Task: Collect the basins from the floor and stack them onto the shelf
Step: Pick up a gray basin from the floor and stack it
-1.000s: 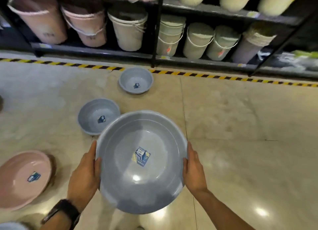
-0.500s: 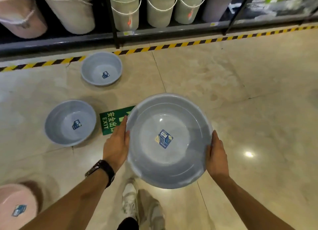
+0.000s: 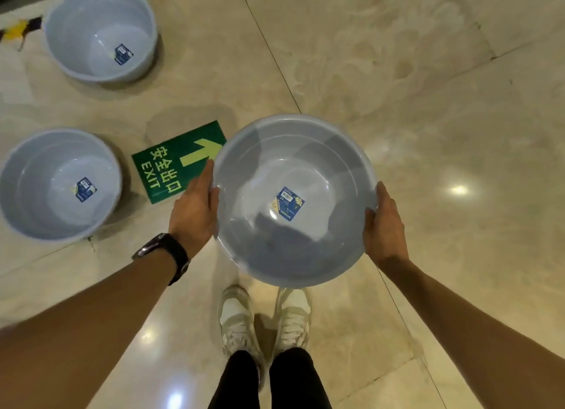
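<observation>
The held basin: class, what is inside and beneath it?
Inside the held basin, only a blue label shows. It hides the floor directly beneath, so anything there cannot be seen.

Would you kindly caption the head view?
Left hand and right hand hold a grey basin; two more basins sit on the floor.

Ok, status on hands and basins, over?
Left hand and right hand grip large round grey plastic basin by opposite rims. Farther small grey basin, nearer small grey basin on floor, left. Shelf out of view.

A grey-blue basin (image 3: 305, 249), mouth up with a blue label (image 3: 287, 203) inside, is carried above the floor (image 3: 428, 103). Two matching ones sit upright on it: near basin (image 3: 46, 194) and far basin (image 3: 91, 26).
</observation>
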`<state>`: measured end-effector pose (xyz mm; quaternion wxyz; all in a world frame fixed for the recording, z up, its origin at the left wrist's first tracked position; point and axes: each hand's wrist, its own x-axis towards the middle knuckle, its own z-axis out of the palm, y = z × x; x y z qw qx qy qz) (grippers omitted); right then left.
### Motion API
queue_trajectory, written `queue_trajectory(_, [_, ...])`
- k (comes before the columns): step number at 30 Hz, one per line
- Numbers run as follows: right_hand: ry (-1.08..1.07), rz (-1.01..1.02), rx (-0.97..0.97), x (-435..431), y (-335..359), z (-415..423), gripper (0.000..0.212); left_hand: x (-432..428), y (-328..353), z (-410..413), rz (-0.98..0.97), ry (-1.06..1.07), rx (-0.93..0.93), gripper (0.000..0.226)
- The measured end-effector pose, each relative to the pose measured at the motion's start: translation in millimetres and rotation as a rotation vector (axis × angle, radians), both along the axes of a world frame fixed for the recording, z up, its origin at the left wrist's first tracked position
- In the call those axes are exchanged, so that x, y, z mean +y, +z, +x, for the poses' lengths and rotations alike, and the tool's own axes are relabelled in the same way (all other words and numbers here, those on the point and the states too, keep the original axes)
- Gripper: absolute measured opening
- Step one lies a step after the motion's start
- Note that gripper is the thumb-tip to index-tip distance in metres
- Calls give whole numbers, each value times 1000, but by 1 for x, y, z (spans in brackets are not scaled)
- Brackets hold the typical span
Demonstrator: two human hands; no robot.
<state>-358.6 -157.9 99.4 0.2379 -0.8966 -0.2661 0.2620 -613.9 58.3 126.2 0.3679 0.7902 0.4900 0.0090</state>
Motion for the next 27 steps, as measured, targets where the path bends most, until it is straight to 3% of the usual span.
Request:
queue_trajectory(11, [35, -29, 64, -5, -129, 23, 51, -6, -143, 20, -18, 40, 117, 55])
queue_trajectory(22, [2, -105, 199, -5, -167, 14, 50, -7, -176, 21, -51, 85, 294, 46])
queue_trajectory(27, [-17, -103, 173, -1, -176, 11, 45, -1, -184, 23, -13, 23, 356, 56])
